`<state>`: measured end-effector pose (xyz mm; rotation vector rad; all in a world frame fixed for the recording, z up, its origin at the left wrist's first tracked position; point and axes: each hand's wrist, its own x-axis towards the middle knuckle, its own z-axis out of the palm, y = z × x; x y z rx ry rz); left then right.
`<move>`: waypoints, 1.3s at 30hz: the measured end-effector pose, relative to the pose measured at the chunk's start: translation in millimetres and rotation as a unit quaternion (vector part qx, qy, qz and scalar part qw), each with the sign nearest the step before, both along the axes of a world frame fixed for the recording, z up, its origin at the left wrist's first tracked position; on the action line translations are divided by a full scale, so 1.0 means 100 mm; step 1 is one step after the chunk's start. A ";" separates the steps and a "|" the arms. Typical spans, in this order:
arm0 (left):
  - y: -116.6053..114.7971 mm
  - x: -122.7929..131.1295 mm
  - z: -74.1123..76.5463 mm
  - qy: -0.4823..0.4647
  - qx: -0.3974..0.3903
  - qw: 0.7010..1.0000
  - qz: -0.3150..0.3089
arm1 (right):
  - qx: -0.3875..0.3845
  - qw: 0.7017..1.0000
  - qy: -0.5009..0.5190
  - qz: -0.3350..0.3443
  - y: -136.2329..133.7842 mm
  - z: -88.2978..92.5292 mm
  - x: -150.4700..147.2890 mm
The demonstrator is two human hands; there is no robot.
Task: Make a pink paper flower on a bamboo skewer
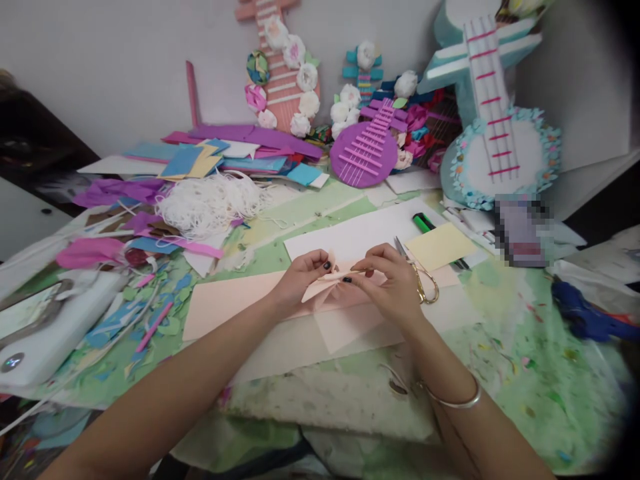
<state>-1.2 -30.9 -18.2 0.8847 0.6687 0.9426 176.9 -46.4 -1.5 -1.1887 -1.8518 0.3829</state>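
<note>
Between my hands is a gathered piece of peach crepe paper (320, 288), its folds fanning out below my fingers. My left hand (303, 275) pinches it at the left, thumb and fingers closed. My right hand (393, 280) grips its right end between thumb and fingertips. Under both hands lies a long peach paper strip (225, 303), with a paler translucent sheet (280, 353) in front. Gold-handled scissors (425, 283) rest just right of my right hand, their blades pointing away. A pale yellow paper rectangle (443, 248) lies beyond them.
Behind are a green cutter (424, 223), white string (213, 203) and stacked coloured sheets (193, 163). Paper-decorated instrument models, including a purple one (364, 153) and a light blue one (503, 153), lean at the wall. A blue glue gun (590, 310) lies right; a phone (35, 310) sits left.
</note>
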 end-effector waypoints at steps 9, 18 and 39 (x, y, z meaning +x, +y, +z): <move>0.00 -0.02 -0.01 0.013 0.008 1.000 0.025 | 0.032 0.998 -0.052 0.008 0.00 -0.02 0.03; 0.00 -0.02 0.06 -0.038 -0.027 0.998 0.032 | 0.011 0.998 -0.051 0.026 0.14 0.01 0.29; -0.10 0.05 0.07 0.002 0.027 0.996 -0.084 | -0.151 0.977 0.032 0.149 -0.04 0.26 -0.05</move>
